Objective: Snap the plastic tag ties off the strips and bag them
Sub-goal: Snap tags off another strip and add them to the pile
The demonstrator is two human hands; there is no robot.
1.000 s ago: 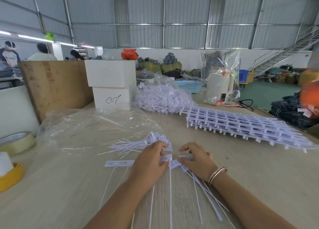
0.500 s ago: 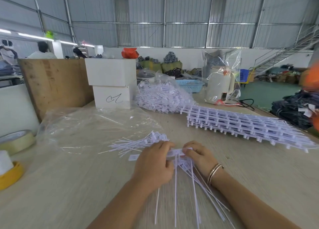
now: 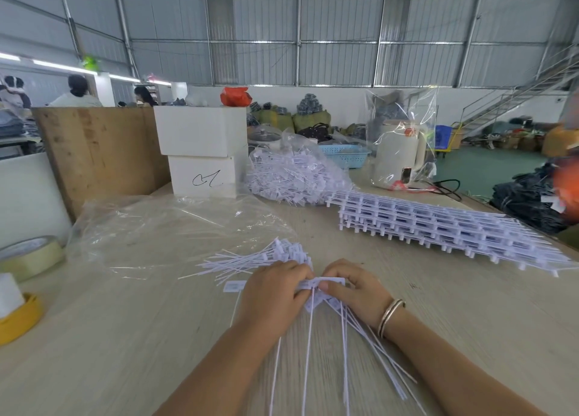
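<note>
Both hands, left hand point(image 3: 272, 293) and right hand point(image 3: 355, 290), pinch a bunch of thin white plastic tag ties point(image 3: 326, 285) between them; loosely held, apparently, tails could scatter across the counter point(image 3: 125, 337).

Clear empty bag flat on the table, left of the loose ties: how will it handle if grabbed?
Clear bag: probably very floppy, since it lies crumpled and wrinkled on the table. Likely featherlight, apt to slide or drift when pushed. The glossy film looks slippery, so pinch an edge.
</note>
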